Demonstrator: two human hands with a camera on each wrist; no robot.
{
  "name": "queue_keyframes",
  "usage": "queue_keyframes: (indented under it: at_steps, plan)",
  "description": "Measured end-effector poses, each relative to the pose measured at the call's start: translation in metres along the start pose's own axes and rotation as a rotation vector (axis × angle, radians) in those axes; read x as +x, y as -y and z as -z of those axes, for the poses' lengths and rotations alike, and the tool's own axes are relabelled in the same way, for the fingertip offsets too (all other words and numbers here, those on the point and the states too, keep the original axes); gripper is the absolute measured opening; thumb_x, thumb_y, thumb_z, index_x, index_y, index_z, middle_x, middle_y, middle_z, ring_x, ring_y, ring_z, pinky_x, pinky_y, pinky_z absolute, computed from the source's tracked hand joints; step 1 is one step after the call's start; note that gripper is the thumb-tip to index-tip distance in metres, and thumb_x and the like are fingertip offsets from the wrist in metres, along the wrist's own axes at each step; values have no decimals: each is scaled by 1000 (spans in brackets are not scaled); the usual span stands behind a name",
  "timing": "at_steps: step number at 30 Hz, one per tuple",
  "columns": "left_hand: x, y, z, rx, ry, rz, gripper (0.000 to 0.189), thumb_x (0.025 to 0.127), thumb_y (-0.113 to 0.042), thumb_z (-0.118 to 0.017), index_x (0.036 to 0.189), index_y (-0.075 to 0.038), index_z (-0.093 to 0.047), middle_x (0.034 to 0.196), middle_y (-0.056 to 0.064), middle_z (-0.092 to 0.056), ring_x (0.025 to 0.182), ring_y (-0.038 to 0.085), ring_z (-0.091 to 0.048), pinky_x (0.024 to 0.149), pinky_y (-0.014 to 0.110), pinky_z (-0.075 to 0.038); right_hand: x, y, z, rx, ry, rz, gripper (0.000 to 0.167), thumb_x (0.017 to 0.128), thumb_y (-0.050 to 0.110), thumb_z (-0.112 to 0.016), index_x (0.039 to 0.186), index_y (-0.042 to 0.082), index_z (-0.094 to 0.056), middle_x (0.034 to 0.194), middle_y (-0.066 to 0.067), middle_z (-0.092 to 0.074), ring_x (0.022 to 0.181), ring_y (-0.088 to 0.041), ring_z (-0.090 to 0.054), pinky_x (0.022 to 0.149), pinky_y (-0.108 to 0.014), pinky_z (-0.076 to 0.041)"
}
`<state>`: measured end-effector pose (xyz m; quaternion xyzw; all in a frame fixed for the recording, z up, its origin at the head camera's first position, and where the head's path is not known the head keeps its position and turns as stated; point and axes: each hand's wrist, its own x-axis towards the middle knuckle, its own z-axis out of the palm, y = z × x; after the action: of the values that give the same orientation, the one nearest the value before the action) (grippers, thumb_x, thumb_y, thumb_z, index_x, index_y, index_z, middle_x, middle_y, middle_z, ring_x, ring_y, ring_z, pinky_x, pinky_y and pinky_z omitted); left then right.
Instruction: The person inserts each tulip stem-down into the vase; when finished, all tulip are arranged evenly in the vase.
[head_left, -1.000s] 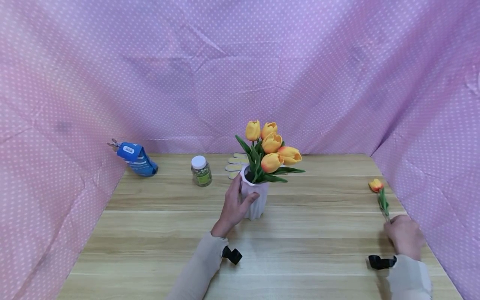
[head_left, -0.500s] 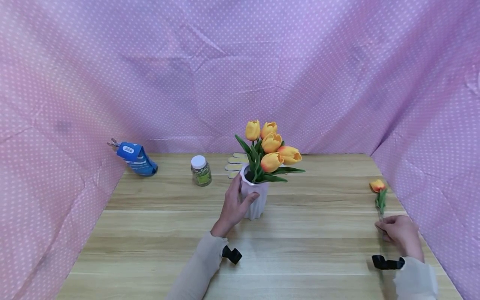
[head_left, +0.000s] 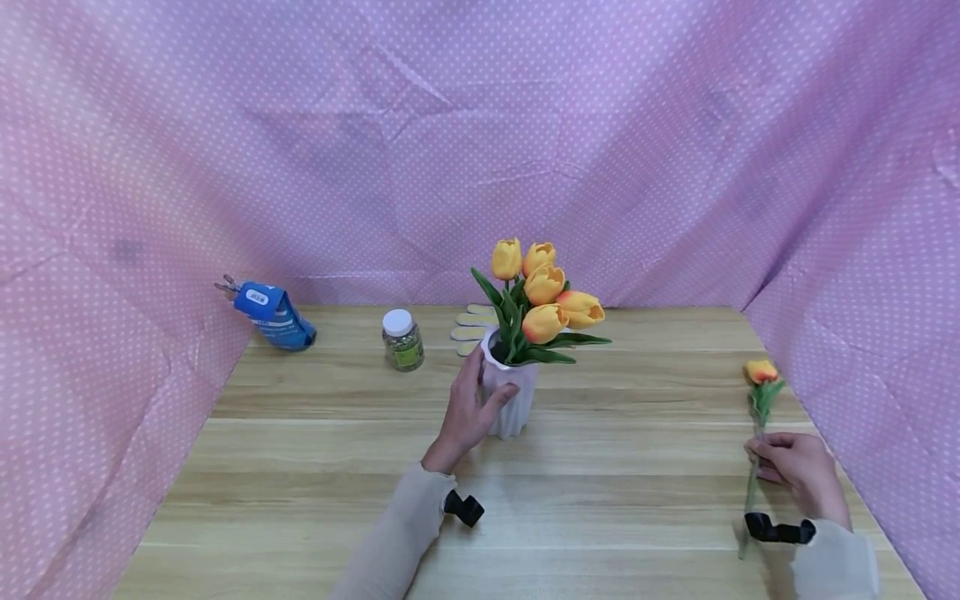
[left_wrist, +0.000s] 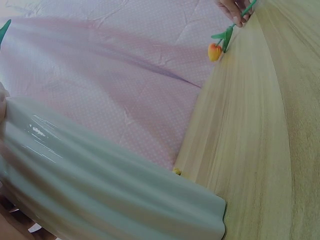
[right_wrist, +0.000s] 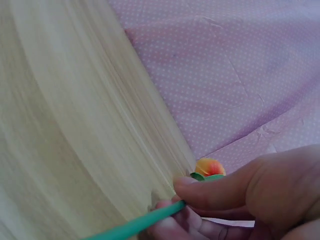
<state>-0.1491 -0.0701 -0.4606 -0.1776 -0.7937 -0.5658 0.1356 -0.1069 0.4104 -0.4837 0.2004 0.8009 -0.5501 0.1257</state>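
Observation:
My left hand [head_left: 471, 412] grips the white fluted vase [head_left: 512, 400] from its left side, thumb across the front. In the left wrist view the ribbed wall of the vase [left_wrist: 100, 175] fills the lower left. Several yellow-orange tulips [head_left: 543, 285] with green leaves stand in it. Over at the right side of the table, my right hand [head_left: 801, 467] pinches a single tulip [head_left: 762, 372] by its green stem, thumb against fingers. Its bloom points away from me and the stem end toward me. The right wrist view shows the stem [right_wrist: 135, 225] between thumb and fingers.
A jar with a white lid [head_left: 402, 342] stands left of the vase. Farther left is a blue bag [head_left: 276, 317] with a clip on top. Yellow glove fingers [head_left: 468, 333] show behind the vase. Pink dotted cloth [head_left: 480, 150] hangs around the wooden table [head_left: 300, 492].
My right hand has turned and shifted slightly, so the single tulip's stem now shows below the fingers and its bloom sits a little farther right. The left hand and vase have stayed put.

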Motion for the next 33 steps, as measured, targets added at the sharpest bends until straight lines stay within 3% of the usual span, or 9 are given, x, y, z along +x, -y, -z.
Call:
queue_keyframes:
  at_steps: [7,12,24,33]
  plan:
    - [1,1,0,-7,2,15,83,95,-61,-56,155,-8,-31,144,18,-51,128,34,-56,105,57,-51,0,-10,-4,262,58,5,30,99,3,-58,81,24,-68,76,17,-72,73,1,-69,67,-19,-61]
    - [0,2,0,-7,0,13,83,95,-60,-57,154,-8,-32,144,19,-51,128,34,-56,104,56,-51,0,-14,-10,382,114,24,32,99,4,-59,82,28,-72,81,13,-74,78,-1,-71,71,-19,-61]
    - [0,0,0,-23,6,11,78,96,-50,-62,156,-10,-31,145,17,-51,130,33,-55,106,56,-50,0,-6,-29,678,207,120,29,98,-2,-57,91,18,-78,90,5,-77,85,-6,-73,73,-23,-62]
    - [1,0,0,-21,-2,27,75,96,-40,-66,155,-9,-32,145,17,-51,130,34,-56,106,56,-50,2,2,-42,912,299,248,31,99,-9,-48,100,5,-76,94,-4,-77,89,-16,-75,77,-30,-64]
